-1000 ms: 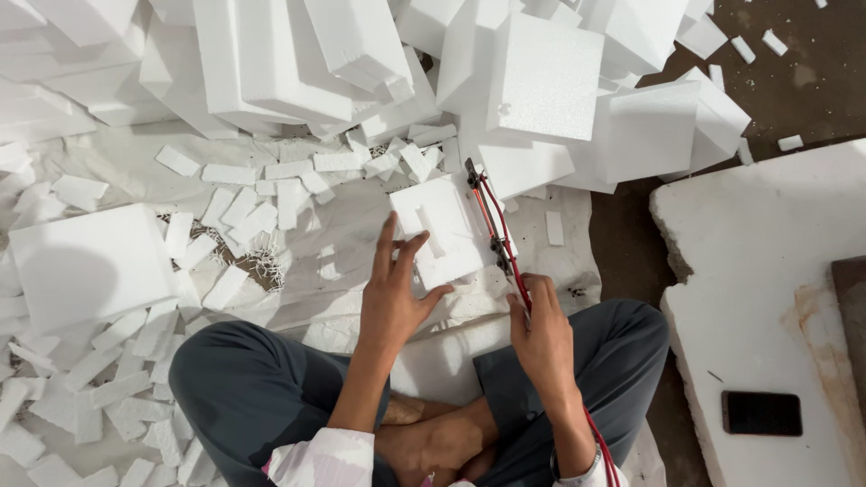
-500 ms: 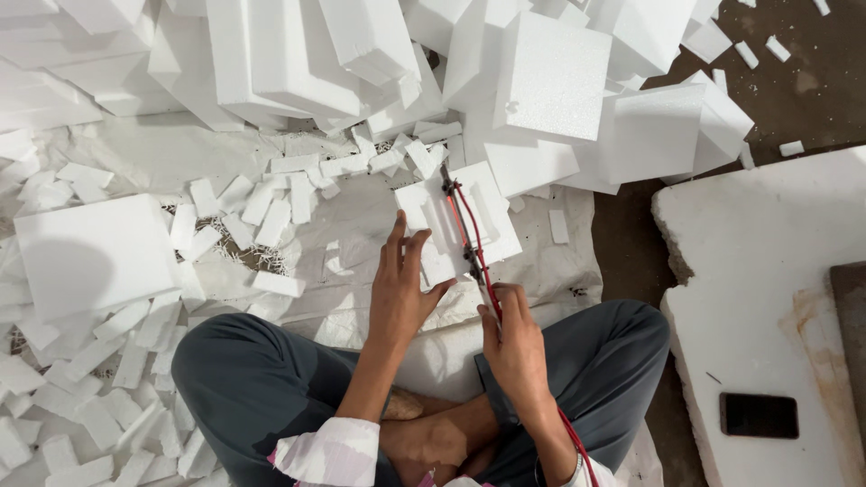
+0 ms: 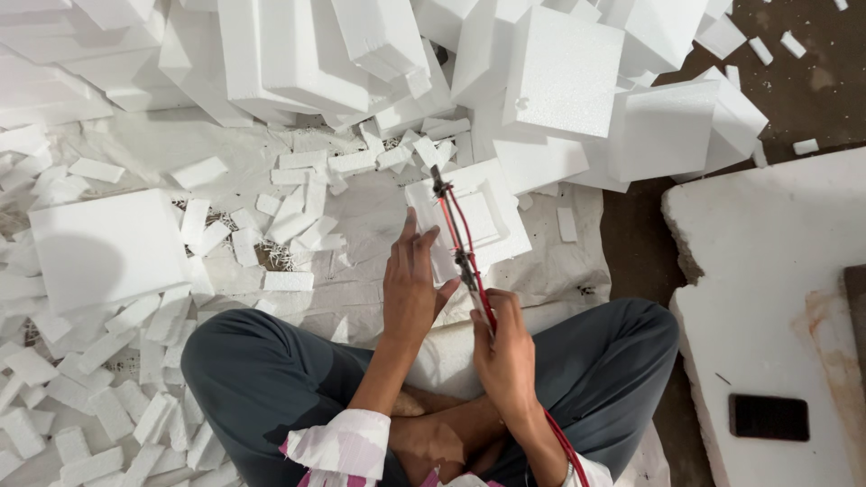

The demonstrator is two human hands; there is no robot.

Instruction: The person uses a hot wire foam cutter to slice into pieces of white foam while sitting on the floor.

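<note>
I sit cross-legged on a white cloth on the floor. My right hand (image 3: 505, 347) grips the handle of a thin cutting tool with red wires (image 3: 458, 236), whose tip reaches up over a flat white foam piece (image 3: 483, 216). My left hand (image 3: 410, 280) lies flat with fingers extended on the near left part of that foam piece, holding it down beside the tool. The foam piece rests on the cloth in front of my knees.
Large white foam blocks (image 3: 559, 72) are piled along the top. Several small cut foam strips (image 3: 298, 194) litter the cloth to the left, beside a big foam slab (image 3: 104, 243). A thick white slab (image 3: 776, 298) with a dark phone (image 3: 769, 417) lies at right.
The foam piece and both hands sit slightly lower and more central in view. The tool has shifted a little along the foam, with my left hand still pressing it.
</note>
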